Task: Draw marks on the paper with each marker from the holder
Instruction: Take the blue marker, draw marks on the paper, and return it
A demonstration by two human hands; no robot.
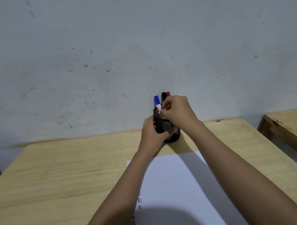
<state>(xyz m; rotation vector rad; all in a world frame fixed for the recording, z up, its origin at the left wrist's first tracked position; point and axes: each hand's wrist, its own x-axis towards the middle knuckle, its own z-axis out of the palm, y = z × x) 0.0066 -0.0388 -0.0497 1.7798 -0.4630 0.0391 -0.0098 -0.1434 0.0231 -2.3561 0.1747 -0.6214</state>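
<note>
A wooden table (60,172) carries a mesh holder (170,128) and marked paper (176,181).

The right hand (177,111) covers most of the black marker (163,96) and red marker (168,93), leaving only their caps in sight; which one its fingers pinch cannot be told. The left hand (152,132) hides part of the mesh holder (170,128). Both forearms cross the paper (176,177), masking some dashes (140,200). The frame's lower edge cuts off the paper and worktop (60,172).
</note>
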